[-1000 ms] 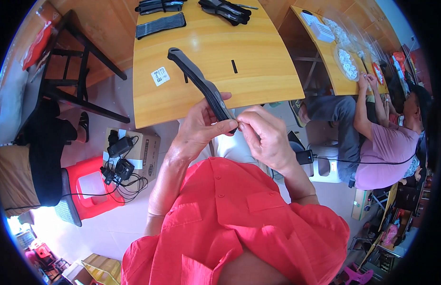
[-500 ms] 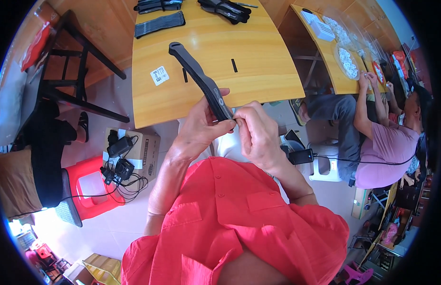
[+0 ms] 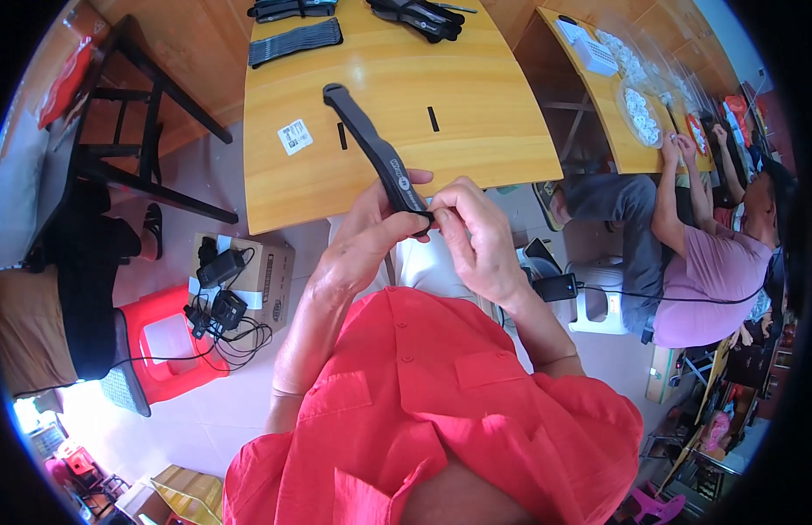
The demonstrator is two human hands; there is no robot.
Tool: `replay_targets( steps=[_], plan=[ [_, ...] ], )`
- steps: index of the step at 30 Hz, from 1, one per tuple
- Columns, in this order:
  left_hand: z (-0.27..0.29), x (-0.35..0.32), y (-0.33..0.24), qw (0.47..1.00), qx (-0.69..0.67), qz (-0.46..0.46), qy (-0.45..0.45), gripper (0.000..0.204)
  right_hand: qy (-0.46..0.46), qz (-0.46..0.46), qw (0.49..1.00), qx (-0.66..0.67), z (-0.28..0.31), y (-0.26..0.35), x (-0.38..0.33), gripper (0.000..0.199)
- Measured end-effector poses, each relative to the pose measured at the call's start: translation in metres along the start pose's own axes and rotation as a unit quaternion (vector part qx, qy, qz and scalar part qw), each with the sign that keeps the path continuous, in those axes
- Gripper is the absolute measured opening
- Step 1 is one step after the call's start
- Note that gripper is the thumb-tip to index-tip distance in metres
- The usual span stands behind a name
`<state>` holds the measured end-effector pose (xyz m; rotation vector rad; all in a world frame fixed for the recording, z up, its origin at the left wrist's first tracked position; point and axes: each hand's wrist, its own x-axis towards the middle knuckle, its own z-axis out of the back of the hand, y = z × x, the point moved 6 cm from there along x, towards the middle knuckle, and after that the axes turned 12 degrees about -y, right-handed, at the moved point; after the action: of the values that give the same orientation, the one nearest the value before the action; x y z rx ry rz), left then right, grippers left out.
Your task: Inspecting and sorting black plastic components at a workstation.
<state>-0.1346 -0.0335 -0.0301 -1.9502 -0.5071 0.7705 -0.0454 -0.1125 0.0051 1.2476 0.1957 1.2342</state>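
A long, flat black strap [image 3: 371, 136] with wavy edges and pale print slants up over the wooden table from my hands. Its far end is rounded and appears slotted. My left hand [image 3: 362, 236] grips the near part, thumb across the top and fingers underneath. At the near end, my right hand [image 3: 480, 241] pinches with thumb and forefinger beside the left thumb; the fingers hide exactly what is between them. On the table beyond lie two short black strips [image 3: 342, 136] and a white printed label [image 3: 294, 137].
Grey straps [image 3: 295, 41] lie in a row at the table's [image 3: 485, 114] far left, dark bundled straps [image 3: 415, 16] at the far middle. A carton [image 3: 270, 271] with cables and a red stool [image 3: 152, 341] stand left. On the right, a co-worker [image 3: 712, 271] handles small white parts at another table.
The strap has rolled so its printed face shows more, and its far end has shifted slightly right. My right fingers have moved a little at its near end.
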Motion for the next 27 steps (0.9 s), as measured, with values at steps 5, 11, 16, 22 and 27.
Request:
replay_targets(
  steps=[5,11,16,22,27],
  plan=[
    [0.002,0.001,0.001,1.0,0.006,0.007,-0.022,0.05,-0.014,0.02,0.999,0.045,0.003,0.008,0.003,0.018],
    [0.001,-0.002,0.003,0.998,-0.02,0.037,0.036,0.051,0.078,-0.128,0.959,0.241,0.001,-0.025,0.002,0.024],
    [0.003,0.0,0.009,0.998,-0.002,0.036,0.057,0.052,0.093,-0.101,0.948,0.289,0.0,-0.033,0.0,0.02],
    [0.002,0.005,0.009,0.998,0.057,0.011,0.026,0.05,0.016,-0.057,0.997,0.058,0.003,-0.016,-0.002,0.007],
    [0.0,0.005,0.005,0.998,0.054,-0.003,0.022,0.049,-0.016,0.003,1.0,-0.013,0.002,-0.008,-0.005,0.006]
  ],
)
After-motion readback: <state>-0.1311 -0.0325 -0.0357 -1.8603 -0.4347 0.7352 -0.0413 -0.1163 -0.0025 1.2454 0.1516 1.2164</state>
